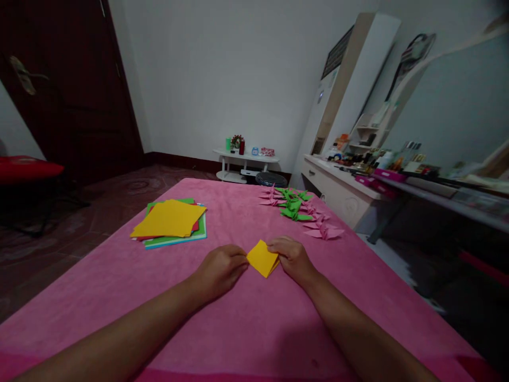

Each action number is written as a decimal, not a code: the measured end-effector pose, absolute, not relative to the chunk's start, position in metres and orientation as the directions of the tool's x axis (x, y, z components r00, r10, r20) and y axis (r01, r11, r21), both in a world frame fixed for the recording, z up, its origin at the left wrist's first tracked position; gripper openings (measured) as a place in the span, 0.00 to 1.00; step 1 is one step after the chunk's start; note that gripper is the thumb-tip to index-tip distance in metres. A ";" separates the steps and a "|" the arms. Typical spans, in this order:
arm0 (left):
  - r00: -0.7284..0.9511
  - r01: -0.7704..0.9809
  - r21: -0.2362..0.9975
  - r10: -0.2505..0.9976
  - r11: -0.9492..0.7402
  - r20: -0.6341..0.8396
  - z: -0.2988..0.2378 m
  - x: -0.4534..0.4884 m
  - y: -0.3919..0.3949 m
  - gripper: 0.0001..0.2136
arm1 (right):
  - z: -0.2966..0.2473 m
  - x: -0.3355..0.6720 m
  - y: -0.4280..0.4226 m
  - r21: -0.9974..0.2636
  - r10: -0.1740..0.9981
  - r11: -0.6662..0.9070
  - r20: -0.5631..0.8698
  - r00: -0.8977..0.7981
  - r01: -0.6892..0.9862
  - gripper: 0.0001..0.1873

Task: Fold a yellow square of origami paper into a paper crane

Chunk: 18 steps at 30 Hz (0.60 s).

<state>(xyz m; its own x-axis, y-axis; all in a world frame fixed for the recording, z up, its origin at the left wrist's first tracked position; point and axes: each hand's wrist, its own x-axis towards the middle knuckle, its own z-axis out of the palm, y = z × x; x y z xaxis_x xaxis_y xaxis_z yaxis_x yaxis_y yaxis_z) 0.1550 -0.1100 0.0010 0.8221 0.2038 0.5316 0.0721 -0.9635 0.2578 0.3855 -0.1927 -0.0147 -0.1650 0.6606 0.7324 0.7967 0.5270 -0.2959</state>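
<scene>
A small folded yellow paper (262, 258) lies on the pink cloth (238, 323) in front of me. My left hand (220, 269) pinches its left corner with fingers closed. My right hand (291, 255) presses and grips its right edge, fingers curled. Both hands rest on the cloth with the paper between them.
A stack of coloured paper sheets (170, 223), yellow on top, lies at the left. Folded pink and green paper cranes (298, 209) are grouped at the far right. A cluttered dresser (358, 175), a small white table (244, 159) and a dark door (67, 85) stand beyond.
</scene>
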 end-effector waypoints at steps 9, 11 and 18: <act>0.887 0.076 0.235 0.173 -0.969 0.427 0.004 0.176 -0.128 0.10 | -0.013 0.382 -0.196 -0.247 0.791 0.199 0.612 -0.007 0.948 0.19; 0.879 0.127 0.267 0.233 -0.955 0.416 0.001 0.183 -0.124 0.10 | -0.012 0.380 -0.199 -0.269 0.817 0.180 0.576 0.008 0.946 0.19; 0.860 0.148 0.326 0.284 -0.934 0.423 -0.006 0.185 -0.122 0.10 | -0.011 0.387 -0.203 -0.516 0.849 0.319 0.528 0.002 0.795 0.19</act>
